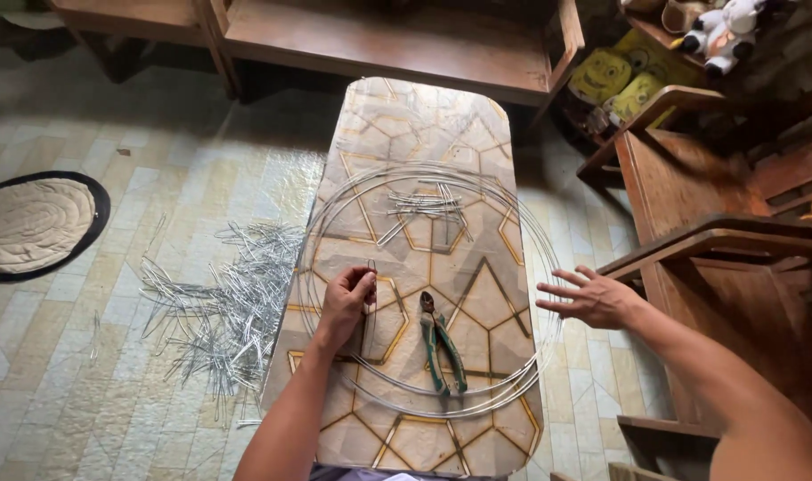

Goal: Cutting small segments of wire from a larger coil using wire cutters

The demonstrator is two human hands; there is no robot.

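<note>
Fingers (363,287) pinching wire (370,267), table edge (535,419) near

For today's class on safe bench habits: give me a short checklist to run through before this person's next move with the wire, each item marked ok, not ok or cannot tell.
1. Left hand has a grip on a bent piece of wire: ok, pinched at the fingertips.
2. Right hand free: ok, open with fingers spread, holding nothing.
3. Pliers within reach: ok, lying on the table between the hands.
4. Wire coil lying flat on the table: ok.
5. Cut pieces kept together: not ok, many more lie scattered on the floor.
6. Pliers' jaws closed: cannot tell.
</note>
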